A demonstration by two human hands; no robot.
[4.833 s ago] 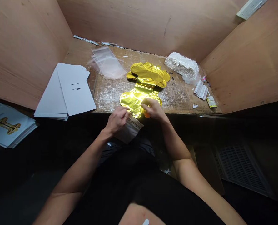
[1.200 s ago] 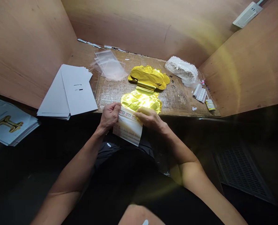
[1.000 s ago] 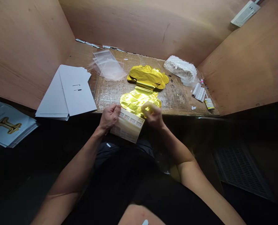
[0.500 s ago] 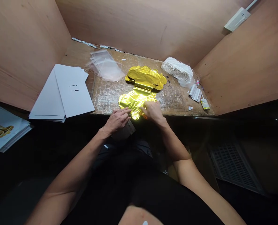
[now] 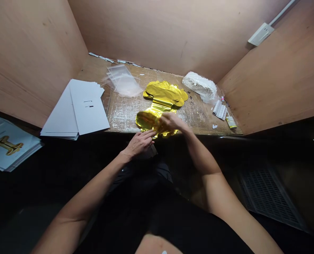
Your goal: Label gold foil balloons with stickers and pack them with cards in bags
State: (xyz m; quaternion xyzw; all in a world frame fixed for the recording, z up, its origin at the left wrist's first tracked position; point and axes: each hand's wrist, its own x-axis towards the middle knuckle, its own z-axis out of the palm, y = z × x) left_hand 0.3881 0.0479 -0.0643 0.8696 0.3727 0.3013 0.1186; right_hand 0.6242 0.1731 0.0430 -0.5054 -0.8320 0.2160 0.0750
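- Two bare hands work at the near edge of a wooden bench (image 5: 125, 118), both at the close end of a pile of gold foil shapes (image 5: 161, 104).
- That pile lies flat near the middle of the bench, its wide far end towards the back wall and its near end at the front edge, probably set there so both hands can get at it without stretching.
- The left hand (image 5: 139, 144) reaches in from below, palm down, fingers fairly straight and close together, tips at the foil's near edge; it seems to steady that edge. Its thumb is hidden, so I cannot tell whether it pinches anything.
- Just below that hand a pale sheet (image 5: 151, 151) shows in part, perhaps kept low to leave the foil uncovered.
- The right hand (image 5: 171, 121) is blurred, its fingers curled down against the foil; whether they pinch a layer I cannot tell.
- Left of the foil, clear bags (image 5: 124, 83) and white sheets (image 5: 89, 113) lie loosely fanned, which would make single ones easier to pick up.
- A wrapped white bundle (image 5: 200, 85), a folded printed paper (image 5: 219, 110) and a small yellow-and-white roll (image 5: 231, 122) lie on the right, apparently to keep the middle free for handling.
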